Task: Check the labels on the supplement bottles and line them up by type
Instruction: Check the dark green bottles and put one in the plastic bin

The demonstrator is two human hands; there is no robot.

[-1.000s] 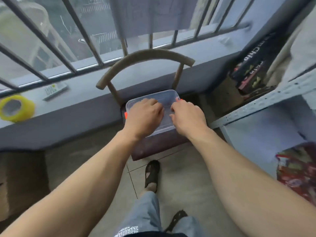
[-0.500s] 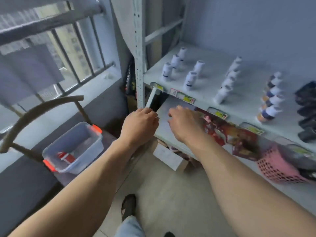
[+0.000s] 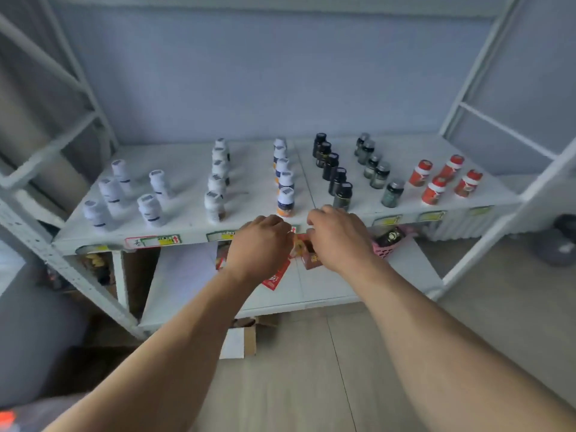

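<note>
Nearest to the camera is pale wood-look floor, with a small open cardboard box (image 3: 238, 339) sitting on it just under the rack. Both forearms reach out over the floor toward the front edge of the white metal shelf (image 3: 187, 222). The left hand (image 3: 258, 244) and right hand (image 3: 338, 236) hover side by side at that edge, backs up, fingers curled under. Can't tell what either grip is doing, since the fingertips are hidden and nothing is visibly held.

Right behind the hands, on the lower shelf, there's some red packaging (image 3: 276, 277) and a pink basket (image 3: 385, 247) off to the right.

The supplement bottles all stand upright on the upper shelf, running near to far in rows: a loose bunch of white bottles (image 3: 149, 210) on the left, then a white row (image 3: 215, 205), then white bottles with orange bases (image 3: 285, 201) just past the left hand, then dark bottles (image 3: 341, 196) just past the right hand, grey-green bottles (image 3: 392, 193), and a cluster of red bottles (image 3: 433, 190) far right. Labels are too blurry to read.
</note>
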